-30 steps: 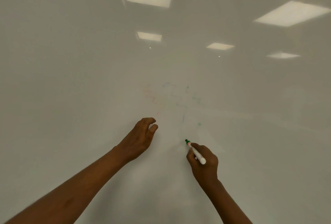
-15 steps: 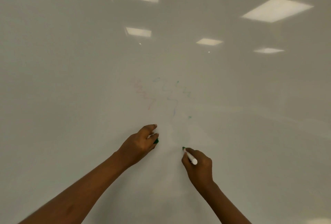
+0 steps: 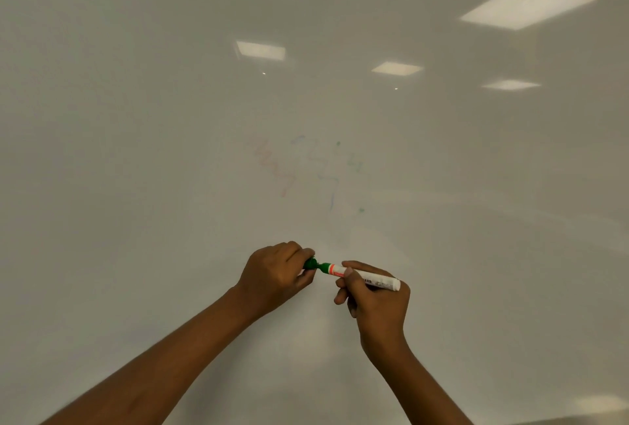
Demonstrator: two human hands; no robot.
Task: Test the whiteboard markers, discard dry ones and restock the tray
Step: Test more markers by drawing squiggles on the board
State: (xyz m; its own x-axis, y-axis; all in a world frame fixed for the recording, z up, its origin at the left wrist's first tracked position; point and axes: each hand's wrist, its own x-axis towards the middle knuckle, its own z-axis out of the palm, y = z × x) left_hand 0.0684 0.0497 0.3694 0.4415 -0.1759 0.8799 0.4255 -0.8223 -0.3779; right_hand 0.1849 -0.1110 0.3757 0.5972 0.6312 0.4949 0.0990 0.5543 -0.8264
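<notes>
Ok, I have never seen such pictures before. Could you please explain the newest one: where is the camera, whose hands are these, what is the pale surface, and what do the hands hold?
There is no machine: a person works with bare hands, and one camera worn on the head looks forward and down at them. The pale surface is a whiteboard; the bright squares are ceiling lights mirrored in it. It carries a faint red squiggle, a blue squiggle and small green marks. The right hand holds a white marker. The left hand pinches its green cap, right at the marker's green end; whether the cap is fully on, I cannot tell.
</notes>
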